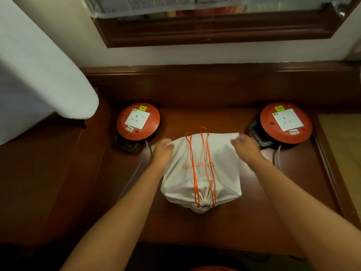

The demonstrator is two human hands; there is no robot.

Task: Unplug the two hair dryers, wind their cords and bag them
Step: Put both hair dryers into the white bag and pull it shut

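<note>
Both hands hold the far corners of a full white bag (202,173) on the tabletop (244,227).

Left grip (163,151) and right grip (246,146) each pinch a corner; cinched mouth faces the near edge, orange print unreadable, between two red socket reels (138,121) tagged "M9".

A white drawstring bag (203,173), cinched shut, lies on the wooden table (224,227); left hand (163,151) and right hand (247,146) pinch its far corners, between two orange socket reels (138,121).

Matt white cloth bag (218,173); glossy wood desk (195,227); red plastic reels (138,122).
</note>
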